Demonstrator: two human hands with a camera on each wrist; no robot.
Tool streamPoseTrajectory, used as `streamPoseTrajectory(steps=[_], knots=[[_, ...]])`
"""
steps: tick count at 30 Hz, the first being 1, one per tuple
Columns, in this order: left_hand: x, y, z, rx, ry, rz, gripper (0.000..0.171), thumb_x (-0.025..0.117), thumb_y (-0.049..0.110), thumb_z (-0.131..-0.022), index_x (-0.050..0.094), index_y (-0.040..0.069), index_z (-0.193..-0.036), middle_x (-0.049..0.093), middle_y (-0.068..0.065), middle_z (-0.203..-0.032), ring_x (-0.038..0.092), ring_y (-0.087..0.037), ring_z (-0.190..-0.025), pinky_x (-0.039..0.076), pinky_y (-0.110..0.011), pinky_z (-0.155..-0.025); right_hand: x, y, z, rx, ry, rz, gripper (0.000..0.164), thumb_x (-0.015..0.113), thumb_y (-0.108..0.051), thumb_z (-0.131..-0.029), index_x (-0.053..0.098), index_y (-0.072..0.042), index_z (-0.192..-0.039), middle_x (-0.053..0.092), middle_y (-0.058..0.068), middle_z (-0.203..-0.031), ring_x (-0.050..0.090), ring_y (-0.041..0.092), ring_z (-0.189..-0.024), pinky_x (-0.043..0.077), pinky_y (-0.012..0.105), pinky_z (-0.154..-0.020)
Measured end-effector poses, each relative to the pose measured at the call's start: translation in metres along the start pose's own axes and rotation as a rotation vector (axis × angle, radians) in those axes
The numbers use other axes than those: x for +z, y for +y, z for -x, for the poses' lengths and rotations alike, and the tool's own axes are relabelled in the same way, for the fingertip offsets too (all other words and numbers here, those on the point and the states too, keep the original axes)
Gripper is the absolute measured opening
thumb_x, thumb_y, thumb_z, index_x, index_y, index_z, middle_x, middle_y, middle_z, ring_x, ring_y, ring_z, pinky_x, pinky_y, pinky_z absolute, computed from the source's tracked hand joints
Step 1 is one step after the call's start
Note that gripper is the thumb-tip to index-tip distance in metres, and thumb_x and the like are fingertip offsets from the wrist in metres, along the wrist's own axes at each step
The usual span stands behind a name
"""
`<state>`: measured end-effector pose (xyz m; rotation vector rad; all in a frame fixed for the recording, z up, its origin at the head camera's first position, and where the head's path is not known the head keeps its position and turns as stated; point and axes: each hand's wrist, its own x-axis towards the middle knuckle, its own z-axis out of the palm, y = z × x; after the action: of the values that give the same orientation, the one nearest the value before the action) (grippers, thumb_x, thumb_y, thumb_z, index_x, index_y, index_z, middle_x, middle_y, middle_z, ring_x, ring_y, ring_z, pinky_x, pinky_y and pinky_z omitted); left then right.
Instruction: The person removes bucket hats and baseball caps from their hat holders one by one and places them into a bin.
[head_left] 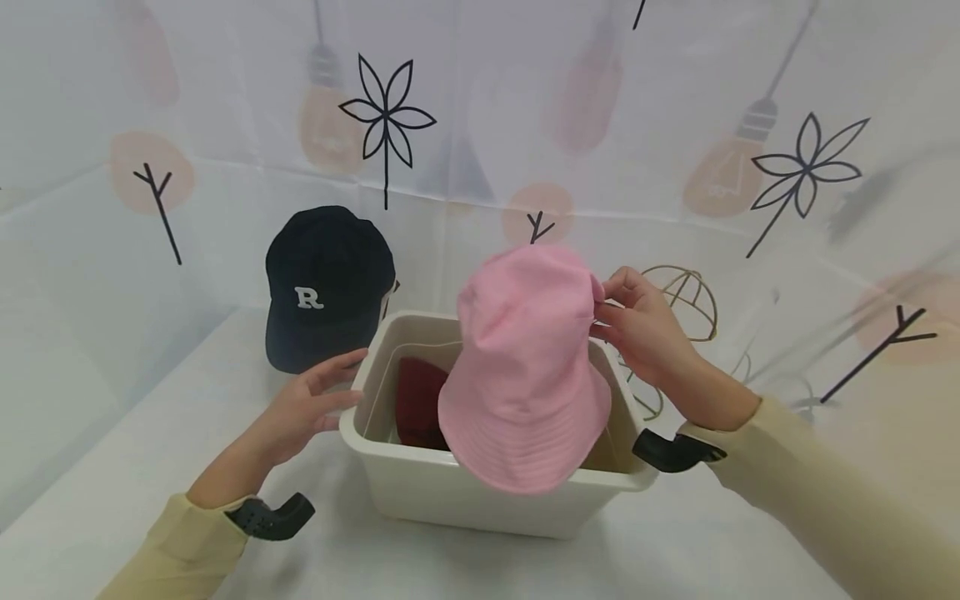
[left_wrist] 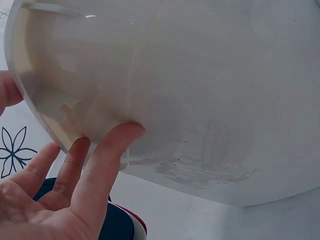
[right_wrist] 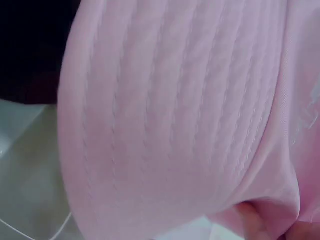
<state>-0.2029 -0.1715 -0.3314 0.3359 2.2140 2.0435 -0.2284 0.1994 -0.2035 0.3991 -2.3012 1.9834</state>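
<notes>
A pink bucket hat (head_left: 528,358) hangs brim-down over the cream plastic bin (head_left: 480,508). My right hand (head_left: 645,325) pinches the hat's crown at its right side; in the right wrist view, its stitched brim (right_wrist: 165,120) fills much of the picture and fingertips (right_wrist: 252,222) press into the cloth. Resting against the bin's left side, my left hand (head_left: 303,408) has its fingers extended, and in the left wrist view the fingertips (left_wrist: 131,131) touch the outer wall. A dark red hat (head_left: 420,396) lies inside the bin, partly hidden behind the pink one.
Behind the bin's left corner, a black cap (head_left: 330,275) with a white letter R sits upright. A gold wire stand (head_left: 693,304) rises at the back right, partly covered by my right hand. Printed white cloth (head_left: 465,183) forms the backdrop behind the white table (head_left: 187,400).
</notes>
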Motion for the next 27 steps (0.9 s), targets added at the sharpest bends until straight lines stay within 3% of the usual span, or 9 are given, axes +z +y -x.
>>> streamPoseTrajectory(steps=[6, 9, 13, 17, 21, 23, 27], knots=[[0.0, -0.003, -0.003, -0.014, 0.01, 0.006, 0.069, 0.066, 0.02, -0.086, 0.031, 0.011, -0.145, 0.035, -0.018, -0.142, 0.036, -0.038, -0.127, 0.044, -0.052, -0.09, 0.008, 0.008, -0.012, 0.023, -0.077, 0.071, 0.034, 0.041, 0.009, -0.092, 0.042, -0.021, -0.109, 0.043, 0.01, -0.105, 0.054, 0.017, -0.082, 0.051, 0.029, -0.071], [0.0, -0.004, -0.004, -0.013, 0.012, 0.005, 0.069, 0.066, 0.02, -0.086, 0.031, 0.01, -0.145, 0.036, -0.018, -0.141, 0.036, -0.038, -0.127, 0.044, -0.051, -0.09, 0.013, 0.007, -0.013, 0.024, -0.12, 0.061, 0.039, 0.037, 0.001, -0.094, 0.039, -0.023, -0.124, 0.042, 0.011, -0.115, 0.053, 0.019, -0.091, 0.05, 0.034, -0.075], [0.0, -0.004, -0.004, -0.014, 0.008, 0.005, 0.07, 0.066, 0.02, -0.086, 0.031, 0.01, -0.145, 0.035, -0.018, -0.141, 0.035, -0.038, -0.127, 0.044, -0.052, -0.09, 0.019, 0.002, -0.01, -0.008, -0.211, 0.028, 0.058, 0.038, -0.01, -0.092, 0.021, -0.029, -0.144, 0.029, 0.009, -0.136, 0.043, 0.027, -0.112, 0.045, 0.045, -0.081], [0.0, -0.003, -0.003, -0.013, 0.005, 0.002, 0.069, 0.066, 0.02, -0.087, 0.031, 0.011, -0.145, 0.035, -0.018, -0.141, 0.036, -0.038, -0.126, 0.044, -0.051, -0.09, 0.023, 0.004, -0.005, -0.143, -0.359, 0.213, 0.084, 0.064, -0.017, -0.083, 0.012, -0.033, -0.148, 0.012, 0.002, -0.146, 0.033, 0.031, -0.124, 0.043, 0.047, -0.087], [0.0, -0.002, -0.002, -0.004, -0.002, 0.0, 0.069, 0.065, 0.02, -0.087, 0.029, 0.01, -0.145, 0.034, -0.019, -0.142, 0.036, -0.038, -0.127, 0.044, -0.051, -0.09, 0.03, 0.011, -0.004, -0.254, -0.42, 0.388, 0.111, 0.085, -0.013, -0.065, 0.014, -0.032, -0.148, 0.015, 0.002, -0.142, 0.034, 0.029, -0.12, 0.049, 0.04, -0.086], [0.0, -0.001, -0.001, -0.001, -0.004, 0.0, 0.069, 0.065, 0.02, -0.088, 0.029, 0.01, -0.146, 0.033, -0.019, -0.142, 0.036, -0.038, -0.127, 0.044, -0.05, -0.09, 0.035, 0.015, -0.005, -0.279, -0.427, 0.419, 0.111, 0.087, -0.01, -0.062, 0.018, -0.029, -0.147, 0.02, 0.004, -0.138, 0.039, 0.028, -0.114, 0.052, 0.037, -0.079], [0.0, 0.0, -0.001, -0.001, -0.005, 0.004, 0.068, 0.064, 0.019, -0.088, 0.029, 0.01, -0.146, 0.033, -0.019, -0.143, 0.035, -0.038, -0.127, 0.044, -0.051, -0.09, 0.042, 0.021, -0.01, -0.355, -0.441, 0.482, 0.092, 0.083, -0.007, -0.068, 0.031, -0.02, -0.142, 0.029, 0.011, -0.121, 0.039, 0.025, -0.106, 0.054, 0.035, -0.073]])
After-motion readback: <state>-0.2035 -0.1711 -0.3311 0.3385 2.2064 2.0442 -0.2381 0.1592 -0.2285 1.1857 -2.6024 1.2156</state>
